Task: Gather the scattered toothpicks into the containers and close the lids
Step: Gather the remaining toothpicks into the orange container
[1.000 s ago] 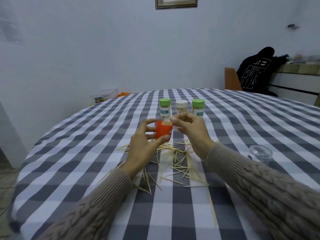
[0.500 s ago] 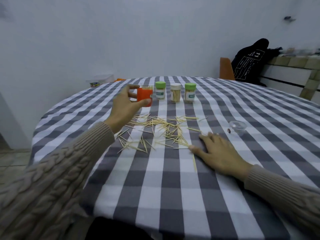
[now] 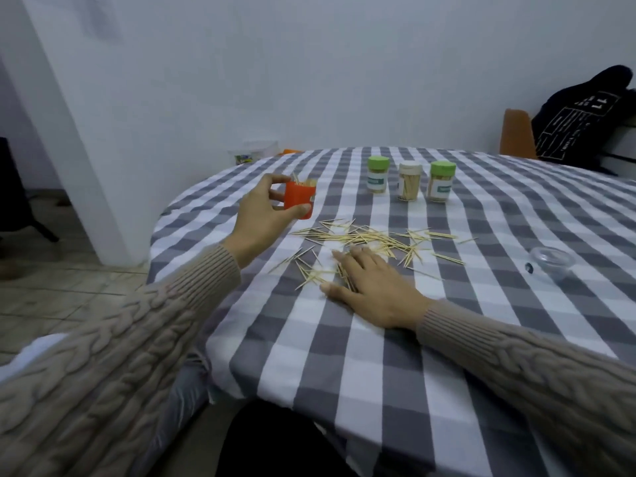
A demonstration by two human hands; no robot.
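Orange toothpick container (image 3: 299, 200), open-topped, is gripped between the left hand's (image 3: 262, 215) thumb and curled fingers, while the right hand (image 3: 370, 289) lies flat, fingers extended, on scattered toothpicks (image 3: 364, 241).

Dim, cool, even indoor light with a bluish cast. Soft, faint shadows only. No glare. Slightly soft and grainy throughout. Wide-angle bending at edges, stretching the sleeves (image 3: 103, 390) in front.
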